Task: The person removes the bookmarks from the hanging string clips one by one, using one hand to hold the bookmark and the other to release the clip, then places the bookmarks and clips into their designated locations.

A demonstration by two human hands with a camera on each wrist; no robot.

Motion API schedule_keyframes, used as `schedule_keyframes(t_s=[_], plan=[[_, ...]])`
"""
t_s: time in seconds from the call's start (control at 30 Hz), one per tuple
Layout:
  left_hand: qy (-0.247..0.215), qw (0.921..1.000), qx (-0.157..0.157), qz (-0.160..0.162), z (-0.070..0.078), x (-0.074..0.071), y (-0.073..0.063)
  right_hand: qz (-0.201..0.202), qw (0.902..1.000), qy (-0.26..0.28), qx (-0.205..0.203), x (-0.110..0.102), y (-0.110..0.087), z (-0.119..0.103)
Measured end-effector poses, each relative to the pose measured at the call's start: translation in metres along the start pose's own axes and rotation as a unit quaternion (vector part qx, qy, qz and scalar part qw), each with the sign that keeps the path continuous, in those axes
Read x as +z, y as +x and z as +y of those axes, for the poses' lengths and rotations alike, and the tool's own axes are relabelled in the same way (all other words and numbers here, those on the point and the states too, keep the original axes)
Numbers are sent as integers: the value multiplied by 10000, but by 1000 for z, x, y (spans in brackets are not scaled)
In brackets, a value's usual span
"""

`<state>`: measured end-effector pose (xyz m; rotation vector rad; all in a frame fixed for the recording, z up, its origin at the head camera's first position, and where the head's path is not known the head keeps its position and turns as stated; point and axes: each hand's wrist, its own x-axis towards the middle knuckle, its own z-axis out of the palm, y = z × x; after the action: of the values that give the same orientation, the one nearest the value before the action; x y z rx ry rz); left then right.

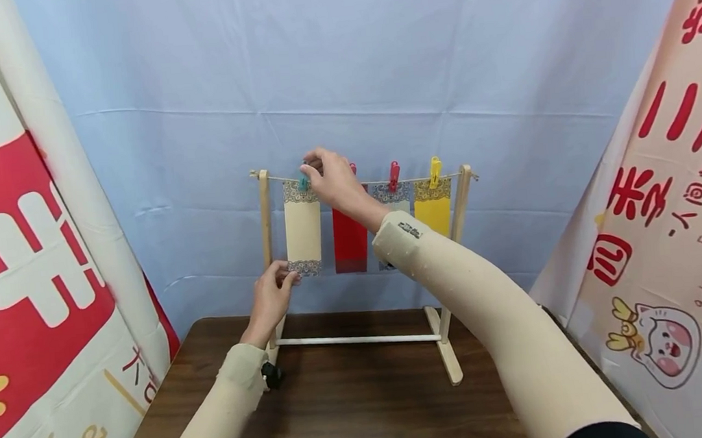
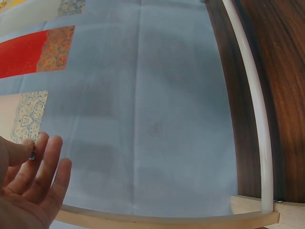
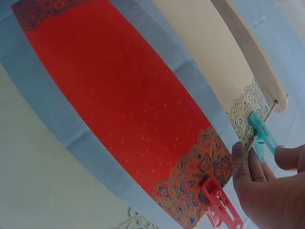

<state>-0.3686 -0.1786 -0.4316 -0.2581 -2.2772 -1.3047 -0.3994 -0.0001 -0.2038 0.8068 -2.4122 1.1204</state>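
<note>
A cream paper strip [image 1: 303,229] with patterned bands at both ends hangs at the left of a thin cord [image 3: 237,167]. My left hand [image 1: 269,301] pinches its lower left corner between thumb and fingers. At the top of this strip, a teal clothespin [image 3: 261,133] clips it to the cord. The right hand [image 1: 342,185] has its thumb and fingers around the clothespin's handles. Just right of the cream strip hangs a red paper strip [image 3: 124,100], held by a red clothespin [image 3: 219,202]; my right hand and forearm partly cover it in the head view.
A wooden rack with upright posts [image 1: 267,232] and a white lower bar [image 1: 360,340] stands on the dark wooden table [image 1: 366,410]. Farther right hang a pale strip under another red clothespin [image 1: 394,176] and a yellow strip [image 1: 432,209] under a yellow clothespin [image 1: 436,170]. Printed curtains flank both sides.
</note>
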Motion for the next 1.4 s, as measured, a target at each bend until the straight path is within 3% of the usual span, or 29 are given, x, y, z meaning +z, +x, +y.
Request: schedule_keyframes(t_s=[0.47,1.07,1.4], plan=[[-8,9999,102,108,-1,0,0,387,9975,144,-572,1,-4,4],[-102,9999,-50,30,-3,0,-7,858,9908,283,-1011,5,-5,9],[-68,10000,-56,0,-4,-3,-10,1001,9888,321,-1062,8,-6,11]])
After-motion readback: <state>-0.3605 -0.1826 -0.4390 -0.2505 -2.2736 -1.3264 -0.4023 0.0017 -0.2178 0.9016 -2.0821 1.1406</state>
